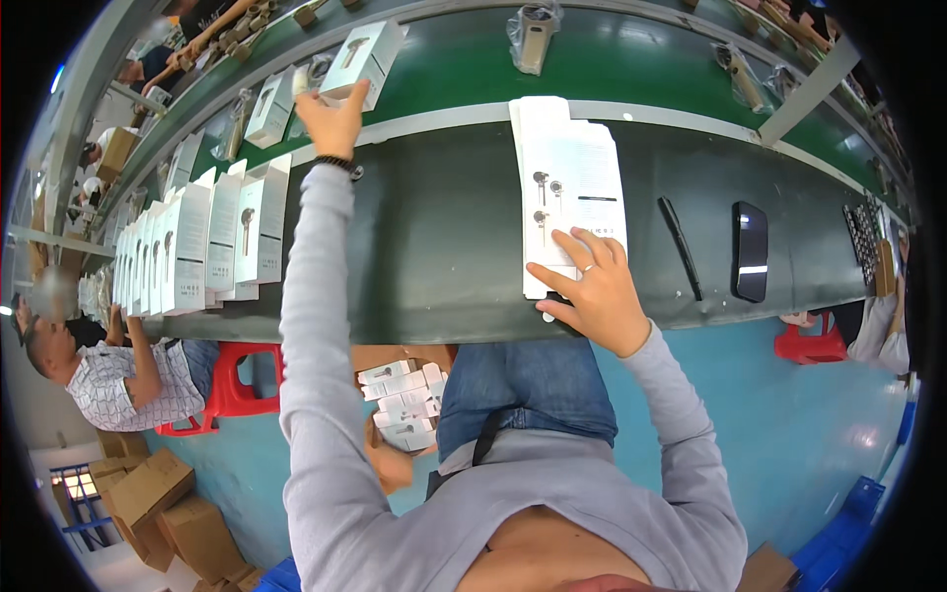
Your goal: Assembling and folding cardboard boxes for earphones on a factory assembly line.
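1. Head view: we see the left hand (330, 126), fingers parted, at a white box (363, 54) over the green belt (454, 69); whether it grips, we cannot tell.
2. Our right hand (600, 292), fingers spread, rests on flat cartons (572, 153).

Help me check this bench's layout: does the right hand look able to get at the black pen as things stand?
Probably yes: the right hand rests on the flat white cartons, and the black pen lies just to its right on the dark bench top, with nothing visible in between.
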A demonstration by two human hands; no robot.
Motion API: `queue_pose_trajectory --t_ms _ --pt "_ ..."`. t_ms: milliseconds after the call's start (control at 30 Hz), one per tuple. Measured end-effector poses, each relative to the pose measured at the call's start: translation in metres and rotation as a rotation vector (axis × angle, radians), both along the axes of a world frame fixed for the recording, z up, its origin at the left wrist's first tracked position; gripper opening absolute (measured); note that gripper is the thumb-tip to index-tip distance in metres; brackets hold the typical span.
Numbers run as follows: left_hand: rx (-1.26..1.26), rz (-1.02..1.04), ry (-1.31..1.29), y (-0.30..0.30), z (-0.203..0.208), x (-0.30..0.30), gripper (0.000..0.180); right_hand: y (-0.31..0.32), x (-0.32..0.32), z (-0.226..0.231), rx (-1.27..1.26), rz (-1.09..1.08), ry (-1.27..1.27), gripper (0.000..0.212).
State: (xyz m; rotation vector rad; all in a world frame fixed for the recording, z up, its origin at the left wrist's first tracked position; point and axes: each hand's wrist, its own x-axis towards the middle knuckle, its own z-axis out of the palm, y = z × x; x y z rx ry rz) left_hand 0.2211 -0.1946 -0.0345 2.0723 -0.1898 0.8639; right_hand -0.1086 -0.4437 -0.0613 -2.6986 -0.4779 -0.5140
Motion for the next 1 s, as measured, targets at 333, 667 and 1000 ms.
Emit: queue_pose_trajectory --t_ms 333,667,1000 --pt "-0.061 0.099 0.140 -0.049 -0.053 0.033 0.112 -0.002 0.005 -0.004 0.120 0.035 -0.035 0.035" --pt "0.205 -0.806 0.029 -0.042 0.010 -0.184 0.109 -0.001 -0.001 0.018 0.328 0.117 -0.391 0.016" --pt "0.630 -0.631 -0.398 -0.044 0.055 -0.281 0.051 0.010 -0.059 0.082 1.717 0.231 0.285 0.017"
